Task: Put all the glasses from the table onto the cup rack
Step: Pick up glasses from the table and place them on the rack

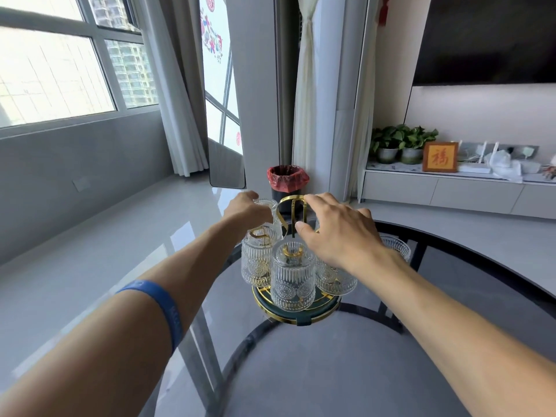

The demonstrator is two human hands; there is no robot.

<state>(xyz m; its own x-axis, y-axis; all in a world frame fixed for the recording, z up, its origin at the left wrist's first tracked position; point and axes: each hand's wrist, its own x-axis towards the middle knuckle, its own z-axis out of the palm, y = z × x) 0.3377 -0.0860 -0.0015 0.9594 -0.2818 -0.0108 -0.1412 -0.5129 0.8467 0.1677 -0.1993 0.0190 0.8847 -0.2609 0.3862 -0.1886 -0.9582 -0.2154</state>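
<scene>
Glasses crowd your cup rack (296, 308), the gold-wired stand with a round dark base sitting on the dark glass table (451, 296). Nearest you on the rack, a ribbed glass (292, 275) hangs upside down over a gold peg, its mouth down at the base. Just left of it a second ribbed glass (257, 260) is inverted the same way, with the gold peg showing through its bottom. On the rack's right side a third glass (332, 281) sits partly hidden under your wrist, so you cannot tell how it is seated.

Your left hand (246, 207) reaches to the far left of the rack and wraps a fourth glass (267, 206), fingers closed around its wall; whether this one already rests on a peg is hidden by the hand. Your right hand (337, 230) hovers over the rack's right side beside the tall gold handle loop (293, 212), fingers spread wide and curled, holding nothing you can see.

Right of the rack, past your right wrist, one more ribbed glass (395, 246) stands on the table, apart from the rack. A blue band (162, 308) circles your left forearm.
</scene>
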